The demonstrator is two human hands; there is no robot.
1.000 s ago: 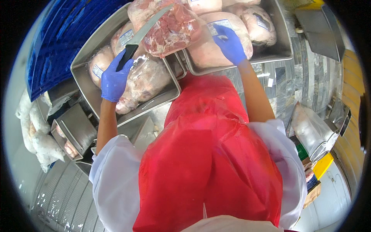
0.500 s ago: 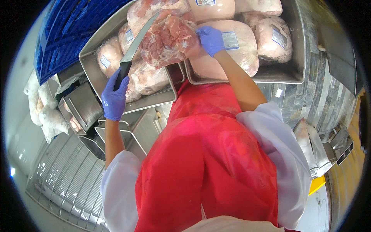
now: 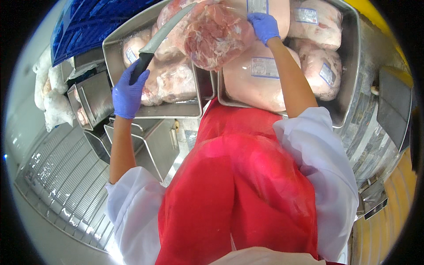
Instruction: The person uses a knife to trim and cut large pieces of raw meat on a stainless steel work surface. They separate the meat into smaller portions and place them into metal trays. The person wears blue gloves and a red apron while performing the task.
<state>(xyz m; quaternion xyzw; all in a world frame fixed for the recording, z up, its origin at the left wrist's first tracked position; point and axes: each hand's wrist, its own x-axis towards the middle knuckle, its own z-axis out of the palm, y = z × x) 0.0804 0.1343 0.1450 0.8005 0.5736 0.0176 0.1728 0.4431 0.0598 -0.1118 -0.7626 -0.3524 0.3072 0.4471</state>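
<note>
Inside left hand [image 3: 126,96], fingers [image 3: 125,77] wrapped round knife handle [image 3: 141,67], blade [image 3: 163,34] beyond; right hand [image 3: 265,27] beside red meat [image 3: 216,37], fingers' grip unclear.

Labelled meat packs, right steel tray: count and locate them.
4: near-left pack, far-left pack by the right hand, far-right pack, near-right pack. More may be hidden.

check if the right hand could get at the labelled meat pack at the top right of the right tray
Probably yes: the right hand is just left of that meat pack, shows no tool, and nothing seems to lie over the pack's visible top.
</note>
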